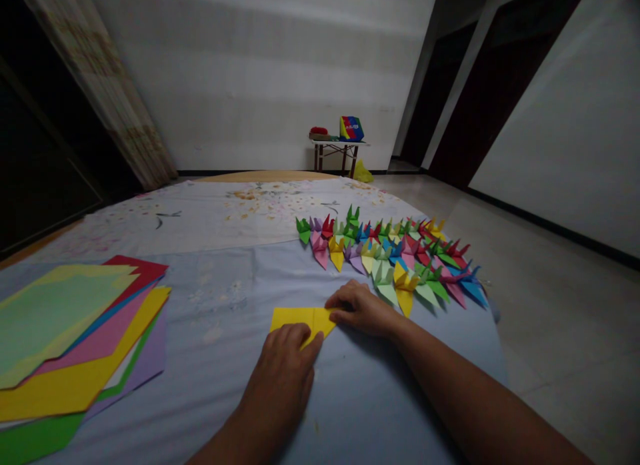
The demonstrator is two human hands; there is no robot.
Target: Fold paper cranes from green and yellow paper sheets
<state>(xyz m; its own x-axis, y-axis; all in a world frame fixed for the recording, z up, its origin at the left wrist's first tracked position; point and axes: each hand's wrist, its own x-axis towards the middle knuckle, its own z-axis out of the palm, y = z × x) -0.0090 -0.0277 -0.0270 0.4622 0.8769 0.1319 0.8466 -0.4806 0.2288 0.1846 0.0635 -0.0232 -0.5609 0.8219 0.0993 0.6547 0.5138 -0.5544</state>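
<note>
A folded piece of yellow origami paper (294,316) lies on the blue part of the tablecloth, with a crease running down near its middle. My left hand (287,362) rests over its lower left part, fingers curled and thumb pressed on the near edge. At the paper's right corner, my right hand (361,308) pinches it between thumb and fingers. Part of the paper is hidden under my left hand. Just beyond my right hand stand several folded paper cranes in many colours, the closest being a yellow crane (405,288).
On the left lies a stack of coloured paper sheets (45,312). A floral and blue tablecloth (215,298) covers the round table. Against the far wall a small table (340,144) carries a colourful box (351,128) and a red item. Tiled floor (565,285) shows on the right.
</note>
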